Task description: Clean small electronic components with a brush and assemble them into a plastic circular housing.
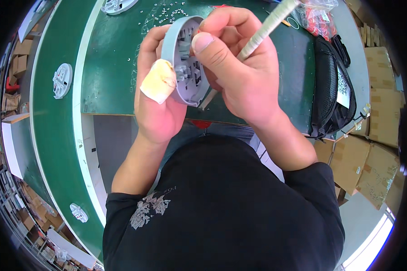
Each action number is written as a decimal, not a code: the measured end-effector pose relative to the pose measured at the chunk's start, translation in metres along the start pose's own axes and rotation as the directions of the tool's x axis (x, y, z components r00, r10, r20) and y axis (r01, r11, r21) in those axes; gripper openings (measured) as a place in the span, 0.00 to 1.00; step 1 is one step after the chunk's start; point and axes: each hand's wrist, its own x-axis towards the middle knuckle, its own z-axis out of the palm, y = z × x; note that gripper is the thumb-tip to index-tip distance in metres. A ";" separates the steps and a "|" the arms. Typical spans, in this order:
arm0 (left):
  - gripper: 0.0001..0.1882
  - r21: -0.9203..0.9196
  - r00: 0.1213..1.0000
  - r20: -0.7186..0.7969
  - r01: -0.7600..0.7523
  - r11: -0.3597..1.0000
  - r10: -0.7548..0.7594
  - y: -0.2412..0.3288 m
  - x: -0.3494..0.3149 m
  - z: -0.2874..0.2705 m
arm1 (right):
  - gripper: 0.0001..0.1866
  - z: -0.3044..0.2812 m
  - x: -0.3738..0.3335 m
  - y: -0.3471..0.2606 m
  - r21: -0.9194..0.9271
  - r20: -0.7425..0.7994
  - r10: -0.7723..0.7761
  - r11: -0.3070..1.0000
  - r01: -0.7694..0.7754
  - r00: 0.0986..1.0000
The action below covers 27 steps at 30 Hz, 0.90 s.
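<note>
My left hand (156, 95) grips a round grey plastic housing (185, 63) by its rim, open side turned to the right, with small moulded parts showing inside. A tan bandage wraps the left thumb (158, 82). My right hand (239, 72) is closed around a slim tool with a taped handle (267, 28), thumb pressed against the housing's edge. The tool's tip runs down behind the housing and shows below it. Both hands are raised above the green work table (113, 77).
Several small screws (165, 12) lie scattered on the green table. Round white housings (62, 80) ride on the curved green belt at left. A black mesh bag (332, 86) and a packet of red parts (316, 20) sit right. Cardboard boxes (371, 149) stand beyond.
</note>
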 end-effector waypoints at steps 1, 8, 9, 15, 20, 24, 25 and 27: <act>0.36 0.033 1.000 -0.023 -0.007 0.999 0.007 0.000 0.001 0.000 | 0.05 -0.002 0.001 0.001 0.056 0.042 0.029 0.998 -0.032 0.999; 0.36 0.084 0.993 -0.115 -0.024 0.996 0.033 0.002 0.017 -0.001 | 0.07 -0.004 0.015 -0.006 -0.160 0.074 0.103 0.983 -0.090 0.992; 0.37 0.092 0.990 -0.135 -0.023 0.996 0.036 0.002 0.019 -0.001 | 0.07 -0.001 0.017 -0.005 -0.204 0.068 0.056 0.978 -0.041 0.996; 0.34 -0.042 0.991 -0.103 -0.091 0.995 0.087 -0.004 0.029 -0.010 | 0.07 -0.005 0.029 -0.009 -0.446 0.074 0.113 0.892 -0.069 0.991; 0.36 0.059 0.992 -0.092 -0.079 0.995 0.084 -0.006 0.036 -0.009 | 0.06 -0.011 0.035 -0.012 -0.515 0.078 0.092 0.856 -0.039 0.993; 0.38 0.207 0.996 -0.059 -0.047 0.977 0.060 -0.007 0.045 -0.012 | 0.06 -0.018 0.046 -0.016 -0.511 0.089 0.092 0.859 -0.034 0.992; 0.38 0.210 0.998 -0.042 -0.025 0.977 0.035 -0.006 0.049 -0.013 | 0.06 -0.019 0.051 -0.016 -0.510 0.092 0.092 0.860 -0.032 0.992; 0.38 0.219 1.000 -0.022 -0.015 0.976 0.020 -0.004 0.059 -0.012 | 0.06 -0.021 0.061 -0.019 -0.506 0.103 0.081 0.862 -0.018 0.991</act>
